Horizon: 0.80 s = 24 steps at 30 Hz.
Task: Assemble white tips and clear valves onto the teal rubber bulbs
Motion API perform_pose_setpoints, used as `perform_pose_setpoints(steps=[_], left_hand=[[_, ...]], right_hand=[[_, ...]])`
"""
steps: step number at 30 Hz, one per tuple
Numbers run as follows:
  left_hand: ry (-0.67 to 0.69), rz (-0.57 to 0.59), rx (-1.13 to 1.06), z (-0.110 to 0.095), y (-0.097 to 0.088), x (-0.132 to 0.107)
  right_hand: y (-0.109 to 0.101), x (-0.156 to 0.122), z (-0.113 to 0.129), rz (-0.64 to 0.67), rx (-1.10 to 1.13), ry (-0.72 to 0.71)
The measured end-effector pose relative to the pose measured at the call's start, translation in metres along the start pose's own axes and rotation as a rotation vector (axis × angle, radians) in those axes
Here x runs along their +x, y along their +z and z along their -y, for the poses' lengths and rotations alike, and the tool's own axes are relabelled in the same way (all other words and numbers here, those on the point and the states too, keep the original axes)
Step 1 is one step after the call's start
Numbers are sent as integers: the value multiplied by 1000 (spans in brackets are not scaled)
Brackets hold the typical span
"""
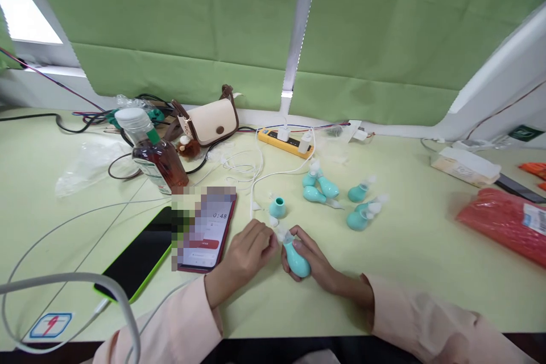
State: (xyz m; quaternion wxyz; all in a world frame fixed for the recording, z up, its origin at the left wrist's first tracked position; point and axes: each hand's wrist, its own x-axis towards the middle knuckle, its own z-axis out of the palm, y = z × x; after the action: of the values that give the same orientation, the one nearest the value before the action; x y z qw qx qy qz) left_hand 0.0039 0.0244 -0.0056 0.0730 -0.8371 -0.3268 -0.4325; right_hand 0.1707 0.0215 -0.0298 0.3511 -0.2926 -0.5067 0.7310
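My right hand point(309, 259) is wrapped round a teal bulb aspirator point(297, 259), a pear-shaped squeeze bulb whose clear tip points up and to the left. Beside that tip is my left hand point(251, 250), its fingers curled in; what they hold, if anything, is hidden. Just beyond my hands a teal bulb without a tip point(278, 207) stands with its round opening showing. Small clear pieces point(273, 220) lie near it. Farther right, several more teal aspirators point(328, 186) with clear tips lie in two loose groups.
To the left lie a lit phone point(209, 233) showing 0:48 and a green-edged phone point(139, 253) on a cable. A bottle point(156, 159), a cream handbag point(213, 121) and a yellow power strip point(285, 143) stand behind. A red plastic package point(503, 222) lies right.
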Motion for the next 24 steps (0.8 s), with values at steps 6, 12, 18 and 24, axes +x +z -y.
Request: perform_pose_setpoints(steps=[6, 12, 18, 24], left_hand=[[-140, 84, -170, -3, -3, 1], [-293, 250, -370, -5, -5, 1], [-184, 320, -251, -2, -5, 0], [99, 266, 182, 0, -4, -3]], right_hand=[[-3, 1, 0, -3, 38, 24], [-6, -2, 2, 87, 0, 35], [-6, -1, 4, 97, 17, 33], [-3, -1, 2, -7, 1, 22]])
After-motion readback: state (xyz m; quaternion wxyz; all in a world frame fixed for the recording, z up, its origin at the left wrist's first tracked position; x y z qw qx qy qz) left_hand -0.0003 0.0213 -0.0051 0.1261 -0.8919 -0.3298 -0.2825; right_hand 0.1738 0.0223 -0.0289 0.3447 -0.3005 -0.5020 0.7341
